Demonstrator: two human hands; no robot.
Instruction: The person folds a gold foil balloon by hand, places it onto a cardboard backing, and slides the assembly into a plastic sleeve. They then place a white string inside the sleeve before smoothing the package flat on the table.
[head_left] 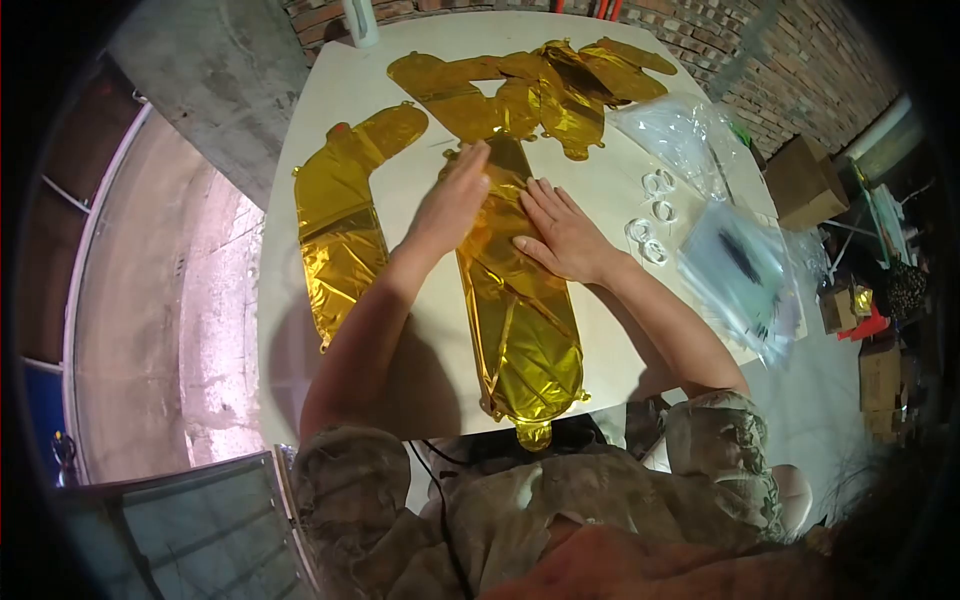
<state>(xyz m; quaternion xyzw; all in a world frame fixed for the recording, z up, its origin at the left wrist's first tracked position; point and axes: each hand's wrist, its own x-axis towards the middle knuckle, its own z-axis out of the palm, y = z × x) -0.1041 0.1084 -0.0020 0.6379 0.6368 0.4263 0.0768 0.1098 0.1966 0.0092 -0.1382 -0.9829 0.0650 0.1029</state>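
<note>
A long gold foil balloon (525, 340), flat and creased, lies lengthwise on the table in front of me, its rounded near end and small tab hanging at the table's front edge. My left hand (455, 205) rests along its upper left side, fingers stretched out and close together. Lying flat on its upper right part is my right hand (568, 235), fingers extended and thumb apart. Neither hand grips anything. To the left is a bent gold foil balloon (345, 210). Several more flat gold foil balloons (440, 95) overlap at the far side.
On the table's right side are several small white rings (657, 210), a clear plastic bag (680, 135) and a stack of clear plastic sleeves (740, 265). Cardboard boxes (805, 182) stand beyond the right edge. A white cylinder (361, 22) is at the far left.
</note>
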